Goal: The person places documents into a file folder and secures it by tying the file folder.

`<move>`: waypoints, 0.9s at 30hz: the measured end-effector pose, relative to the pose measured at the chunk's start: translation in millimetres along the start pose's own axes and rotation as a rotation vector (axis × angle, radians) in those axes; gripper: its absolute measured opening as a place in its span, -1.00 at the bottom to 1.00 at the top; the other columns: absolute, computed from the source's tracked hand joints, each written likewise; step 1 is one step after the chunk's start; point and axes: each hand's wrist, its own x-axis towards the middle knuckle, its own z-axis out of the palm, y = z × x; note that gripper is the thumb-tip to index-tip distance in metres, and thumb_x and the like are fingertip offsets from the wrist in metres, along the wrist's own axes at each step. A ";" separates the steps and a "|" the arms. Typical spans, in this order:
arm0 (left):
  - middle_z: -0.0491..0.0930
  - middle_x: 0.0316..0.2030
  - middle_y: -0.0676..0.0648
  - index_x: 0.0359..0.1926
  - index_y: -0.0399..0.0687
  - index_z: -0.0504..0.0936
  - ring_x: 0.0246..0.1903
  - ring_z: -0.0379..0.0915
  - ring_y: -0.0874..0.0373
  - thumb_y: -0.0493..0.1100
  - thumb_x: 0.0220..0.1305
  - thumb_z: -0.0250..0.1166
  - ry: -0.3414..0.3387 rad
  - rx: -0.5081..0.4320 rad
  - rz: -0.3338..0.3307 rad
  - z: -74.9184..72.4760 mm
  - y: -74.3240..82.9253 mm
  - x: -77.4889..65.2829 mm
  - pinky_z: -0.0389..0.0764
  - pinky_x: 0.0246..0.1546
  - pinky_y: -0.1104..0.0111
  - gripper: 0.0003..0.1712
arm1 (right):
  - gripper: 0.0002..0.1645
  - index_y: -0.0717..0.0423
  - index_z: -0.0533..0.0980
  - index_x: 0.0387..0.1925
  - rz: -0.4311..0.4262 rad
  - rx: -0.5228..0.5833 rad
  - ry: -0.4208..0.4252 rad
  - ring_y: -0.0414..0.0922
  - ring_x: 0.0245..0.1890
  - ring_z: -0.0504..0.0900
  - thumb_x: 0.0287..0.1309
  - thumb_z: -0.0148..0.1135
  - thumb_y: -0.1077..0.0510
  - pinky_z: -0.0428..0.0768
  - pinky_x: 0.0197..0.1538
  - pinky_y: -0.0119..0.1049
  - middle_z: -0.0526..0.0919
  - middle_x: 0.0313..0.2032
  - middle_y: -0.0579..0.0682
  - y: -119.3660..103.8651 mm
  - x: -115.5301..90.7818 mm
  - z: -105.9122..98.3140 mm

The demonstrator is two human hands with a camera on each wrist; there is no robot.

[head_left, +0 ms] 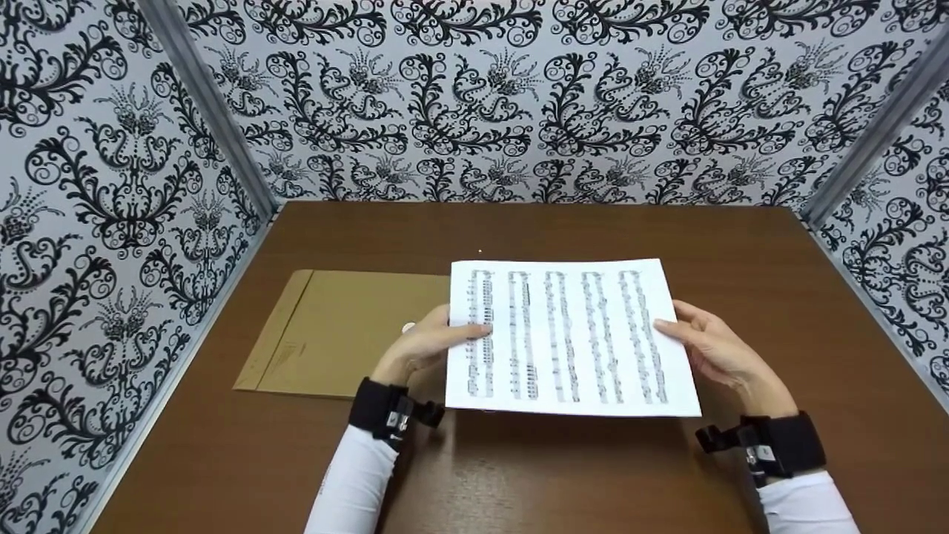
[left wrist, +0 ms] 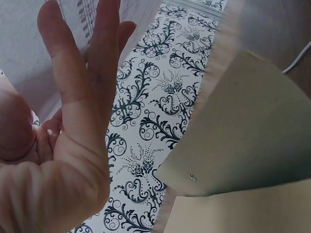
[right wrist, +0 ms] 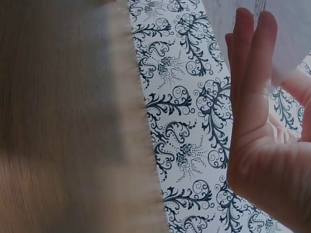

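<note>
Your left grip (head_left: 427, 338) and right grip (head_left: 718, 347) pinch the sheet music (head_left: 571, 335) by its opposite side edges, holding it above the middle of the worktop (head_left: 571, 475). Expect light, limp paper, likely to bow or crease if you push inward; midway along those edges suits your hold. Left of it lies a brown envelope (head_left: 348, 334), partly hidden behind the sheet music, while room opens toward the worktop's right and far edges.

The table (head_left: 563, 467) (brown) bears a tan envelope (head_left: 356, 334).
</note>
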 end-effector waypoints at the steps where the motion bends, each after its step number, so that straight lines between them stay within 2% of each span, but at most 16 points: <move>1: 0.80 -0.17 -0.04 0.20 -0.28 0.54 -0.27 0.80 0.11 -0.24 0.46 0.20 -0.002 0.005 -0.004 0.5 0.0 0.2 0.80 -0.21 0.29 -0.64 | -0.63 -0.13 0.33 0.26 0.000 -0.008 -0.001 -0.15 -0.15 0.83 0.55 -0.04 0.25 0.78 -0.18 -0.33 0.81 -0.09 -0.09 0.5 0.4 0.1; 7: 0.80 -0.19 -0.02 0.20 -0.31 0.54 -0.30 0.80 0.14 -0.25 0.46 0.20 -0.020 0.029 -0.013 2.4 -0.5 1.5 0.79 -0.23 0.31 -0.63 | -0.69 -0.07 0.42 0.18 0.003 -0.030 -0.024 -0.13 -0.19 0.85 0.54 -0.03 0.25 0.79 -0.19 -0.30 0.83 -0.13 -0.08 2.7 2.3 4.1; 10: 0.80 -0.16 -0.06 0.20 -0.30 0.55 -0.29 0.80 0.15 -0.23 0.45 0.22 -0.007 0.060 -0.019 3.1 -0.9 2.4 0.79 -0.23 0.31 -0.62 | -0.73 -0.03 0.42 0.15 0.017 -0.044 -0.030 -0.11 -0.21 0.85 0.54 -0.02 0.24 0.79 -0.20 -0.28 0.83 -0.15 -0.07 3.9 2.8 6.4; 16: 0.79 -0.10 -0.14 0.21 -0.24 0.56 -0.27 0.80 0.14 -0.19 0.42 0.26 0.010 0.089 -0.037 6.4 -0.6 2.3 0.79 -0.20 0.30 -0.60 | -0.73 -0.09 0.52 0.10 0.034 -0.081 -0.059 -0.10 -0.22 0.86 0.56 -0.03 0.21 0.80 -0.19 -0.23 0.84 -0.16 -0.09 9.0 4.8 6.2; 22: 0.79 -0.10 -0.14 0.21 -0.25 0.56 -0.27 0.80 0.13 -0.19 0.43 0.25 -0.002 0.079 -0.038 7.0 -1.7 3.1 0.79 -0.18 0.28 -0.60 | -0.75 -0.10 0.55 0.06 0.040 -0.096 -0.038 -0.10 -0.27 0.86 0.55 0.00 0.20 0.79 -0.24 -0.23 0.84 -0.20 -0.09 10.4 5.0 7.8; 27: 0.80 -0.13 -0.12 0.18 -0.27 0.58 -0.30 0.79 0.14 -0.21 0.40 0.27 0.019 0.084 -0.054 6.3 -0.8 3.0 0.79 -0.21 0.30 -0.61 | -0.76 -0.10 0.58 0.04 0.051 -0.104 -0.015 -0.10 -0.30 0.86 0.53 0.04 0.18 0.79 -0.26 -0.23 0.84 -0.21 -0.08 12.0 6.5 11.4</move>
